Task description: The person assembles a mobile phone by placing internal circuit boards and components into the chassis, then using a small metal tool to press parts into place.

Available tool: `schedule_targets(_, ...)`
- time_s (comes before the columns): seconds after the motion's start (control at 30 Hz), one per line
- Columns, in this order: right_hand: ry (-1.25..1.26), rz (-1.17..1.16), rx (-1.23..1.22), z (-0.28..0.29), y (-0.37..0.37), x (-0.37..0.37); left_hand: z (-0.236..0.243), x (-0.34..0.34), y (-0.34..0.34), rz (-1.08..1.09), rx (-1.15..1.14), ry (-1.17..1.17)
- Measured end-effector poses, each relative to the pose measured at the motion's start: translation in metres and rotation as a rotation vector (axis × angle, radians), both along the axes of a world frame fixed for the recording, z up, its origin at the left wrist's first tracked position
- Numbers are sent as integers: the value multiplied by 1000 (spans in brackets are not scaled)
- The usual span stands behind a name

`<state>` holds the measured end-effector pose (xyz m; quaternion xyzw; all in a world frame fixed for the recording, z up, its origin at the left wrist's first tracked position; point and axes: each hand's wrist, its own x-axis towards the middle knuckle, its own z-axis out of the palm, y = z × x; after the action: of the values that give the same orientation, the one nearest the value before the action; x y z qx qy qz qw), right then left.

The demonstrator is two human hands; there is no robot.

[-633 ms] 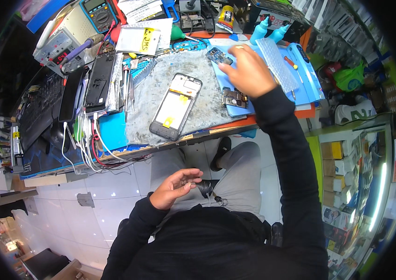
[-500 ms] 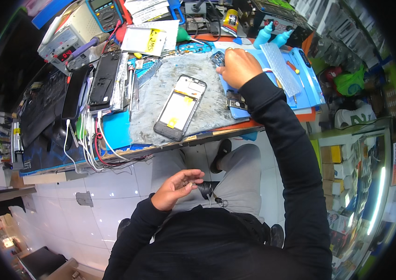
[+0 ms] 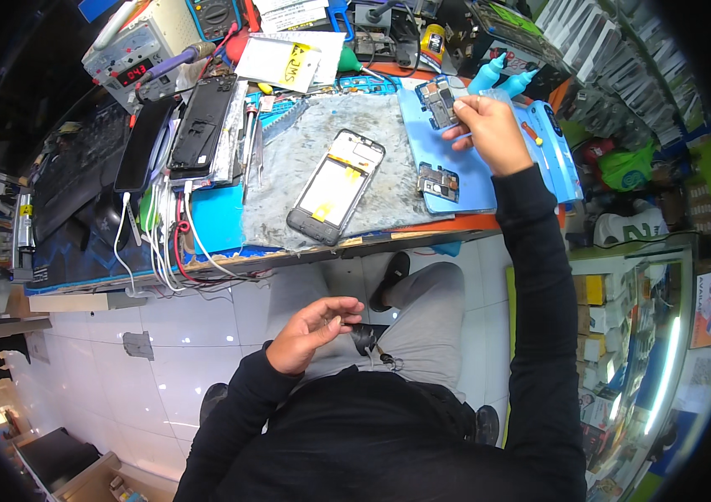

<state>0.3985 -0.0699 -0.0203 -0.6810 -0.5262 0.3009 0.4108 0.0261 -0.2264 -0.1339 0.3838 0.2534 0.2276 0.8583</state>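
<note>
My right hand [image 3: 493, 130] grips a phone circuit board [image 3: 436, 102] between thumb and fingers, over the far left part of a blue mat [image 3: 477, 191]. Another phone circuit board [image 3: 439, 181] lies at the mat's near left corner. To the left, on a worn grey cloth [image 3: 288, 142], lies an opened phone frame [image 3: 337, 188] with a pale inside and yellow strips. Above my lap, below the bench edge, my left hand [image 3: 313, 333] is held palm inward, its fingers loosely bent and the thumb apart. Nothing shows in it.
Two phones, one dark [image 3: 142, 149] and one with its black back up [image 3: 205, 125], lie at left beside white cables [image 3: 205, 238]. Behind stand a power supply [image 3: 125, 71], a multimeter [image 3: 209, 18] and light-blue bottles [image 3: 487, 75]. A glass display case [image 3: 648, 351] stands at right.
The right hand has lifted the circuit board off the mat and moved slightly right with it. The second board, partly covered by the sleeve before, now shows fully. The left hand barely moved.
</note>
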Motion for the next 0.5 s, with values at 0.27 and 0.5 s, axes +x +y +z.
schedule_targets(0.27,450,100,-83,12,-74,-49,32,18,9,89,147,25)
schedule_targets(0.5,435,95,-70,9,-83,-50,32,21,7,50,170,34)
